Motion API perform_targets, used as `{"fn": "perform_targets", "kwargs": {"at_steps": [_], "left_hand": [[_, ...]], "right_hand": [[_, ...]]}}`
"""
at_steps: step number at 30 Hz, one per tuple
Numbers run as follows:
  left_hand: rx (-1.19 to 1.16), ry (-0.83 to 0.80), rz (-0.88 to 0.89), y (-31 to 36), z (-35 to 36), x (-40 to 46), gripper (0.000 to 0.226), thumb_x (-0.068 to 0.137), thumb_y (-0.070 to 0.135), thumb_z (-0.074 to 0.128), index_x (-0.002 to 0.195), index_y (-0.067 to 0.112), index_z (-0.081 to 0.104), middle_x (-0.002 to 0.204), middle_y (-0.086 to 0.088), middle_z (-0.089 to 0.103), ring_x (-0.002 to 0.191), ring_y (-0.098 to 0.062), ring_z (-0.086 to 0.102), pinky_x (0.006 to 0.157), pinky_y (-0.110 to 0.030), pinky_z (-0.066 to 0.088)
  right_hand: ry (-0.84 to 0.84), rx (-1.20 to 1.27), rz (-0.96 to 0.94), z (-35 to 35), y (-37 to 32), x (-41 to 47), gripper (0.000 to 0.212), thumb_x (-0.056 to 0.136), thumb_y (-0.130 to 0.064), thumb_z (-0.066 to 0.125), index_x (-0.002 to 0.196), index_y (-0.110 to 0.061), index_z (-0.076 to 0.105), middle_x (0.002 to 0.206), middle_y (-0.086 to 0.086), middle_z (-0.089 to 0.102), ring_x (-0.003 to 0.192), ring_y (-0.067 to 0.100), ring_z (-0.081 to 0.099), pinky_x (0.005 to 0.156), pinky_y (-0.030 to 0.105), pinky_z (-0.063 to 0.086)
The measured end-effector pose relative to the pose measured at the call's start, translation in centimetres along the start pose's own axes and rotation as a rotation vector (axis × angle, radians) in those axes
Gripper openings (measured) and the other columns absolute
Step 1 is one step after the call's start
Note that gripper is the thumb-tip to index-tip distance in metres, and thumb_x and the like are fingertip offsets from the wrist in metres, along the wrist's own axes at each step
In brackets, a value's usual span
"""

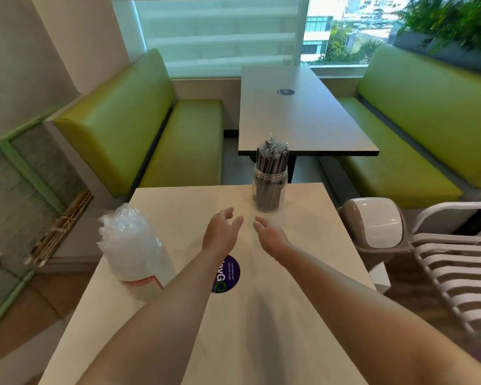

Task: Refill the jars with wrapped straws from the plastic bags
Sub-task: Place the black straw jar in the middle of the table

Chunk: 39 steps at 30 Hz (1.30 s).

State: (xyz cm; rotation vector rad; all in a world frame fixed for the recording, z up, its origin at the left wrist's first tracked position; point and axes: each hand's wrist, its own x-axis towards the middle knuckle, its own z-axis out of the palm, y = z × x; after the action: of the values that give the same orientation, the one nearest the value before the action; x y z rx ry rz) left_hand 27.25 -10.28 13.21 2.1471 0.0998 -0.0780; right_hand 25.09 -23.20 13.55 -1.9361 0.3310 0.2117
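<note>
A clear jar (269,190) packed with dark wrapped straws stands upright near the far edge of the white table (303,273). A clear plastic bag (134,245) of white wrapped straws lies on the table's left side. My left hand (223,232) and my right hand (270,234) hover side by side above the table just short of the jar, both empty with relaxed fingers. Neither hand touches the jar or the bag.
A round purple sticker (228,273) sits on the table under my left forearm. A swing-lid bin (375,226) and a white slatted chair (456,262) stand to the right. Beyond are a grey table (295,115) and green benches (150,129).
</note>
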Motion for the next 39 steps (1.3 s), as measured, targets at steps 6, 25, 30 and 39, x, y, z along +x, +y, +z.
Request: {"fn": "perform_targets", "kwargs": {"at_steps": [6, 25, 30, 39], "left_hand": [[-0.032, 0.107, -0.05, -3.2, -3.7, -6.8, 0.035, 0.097, 0.04, 0.054, 0.128, 0.024, 0.057, 0.127, 0.005, 0.06, 0.112, -0.014, 0.057, 0.095, -0.037, 0.05], [-0.157, 0.386, -0.249, -13.5, -14.6, -10.7, 0.088, 0.076, 0.027, 0.083, 0.144, 0.012, 0.029, 0.141, -0.01, 0.032, 0.13, -0.029, 0.034, 0.103, -0.04, 0.038], [-0.144, 0.267, -0.176, -15.7, -16.0, -8.4, 0.102, 0.07, 0.045, 0.084, 0.149, 0.019, 0.024, 0.143, -0.005, 0.03, 0.134, -0.025, 0.03, 0.106, -0.042, 0.036], [-0.122, 0.09, -0.038, -16.8, -18.3, -4.0, 0.118, 0.057, 0.049, 0.09, 0.149, 0.025, 0.021, 0.138, 0.001, 0.022, 0.116, -0.014, 0.042, 0.098, -0.029, 0.041]], "right_hand": [[-0.058, -0.106, -0.084, 3.6, -0.4, -5.8, 0.037, 0.102, -0.026, 0.043, 0.134, -0.011, 0.054, 0.135, 0.006, 0.057, 0.12, 0.019, 0.053, 0.089, 0.023, 0.037], [-0.128, -0.094, -0.095, 17.8, -7.0, -6.8, 0.041, 0.102, -0.009, 0.033, 0.14, -0.009, 0.047, 0.144, 0.008, 0.047, 0.132, 0.024, 0.043, 0.103, 0.03, 0.037], [-0.194, 0.084, -0.096, 20.2, -7.6, -5.3, 0.041, 0.103, -0.023, 0.034, 0.142, -0.029, 0.046, 0.143, -0.005, 0.048, 0.129, 0.015, 0.042, 0.1, 0.03, 0.035], [-0.006, 0.172, -0.025, 22.2, -6.3, -4.7, 0.042, 0.104, -0.029, 0.035, 0.146, -0.023, 0.041, 0.135, 0.003, 0.037, 0.119, 0.012, 0.039, 0.099, 0.025, 0.027]]}}
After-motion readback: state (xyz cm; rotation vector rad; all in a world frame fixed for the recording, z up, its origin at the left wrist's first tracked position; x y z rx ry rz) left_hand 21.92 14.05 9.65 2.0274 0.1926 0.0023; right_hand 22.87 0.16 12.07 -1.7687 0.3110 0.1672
